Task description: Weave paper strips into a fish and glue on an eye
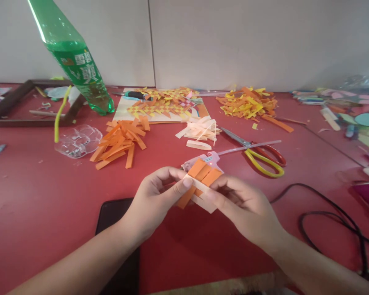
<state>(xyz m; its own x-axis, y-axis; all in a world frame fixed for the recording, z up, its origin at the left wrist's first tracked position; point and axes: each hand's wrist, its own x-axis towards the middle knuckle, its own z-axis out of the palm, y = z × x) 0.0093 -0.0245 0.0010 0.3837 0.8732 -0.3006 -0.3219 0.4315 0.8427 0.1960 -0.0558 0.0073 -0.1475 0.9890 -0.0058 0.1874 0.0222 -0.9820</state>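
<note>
Between my two hands is a small piece of woven paper strips, orange strips crossed by pale cream ones. My left hand pinches its left edge, thumb on top. With thumb and fingers, my right hand grips the right end by a cream strip. Just behind the weave lies a pink glue gun with a clear glue stick in its back. Loose orange paper strips are heaped to the left, and cream paper strips lie beyond the glue gun.
Scissors with red and yellow handles lie at the right, near a black cable. A green bottle stands at the left by a dark frame. Yellow and orange strips pile up behind. A black phone-like slab is under my left arm.
</note>
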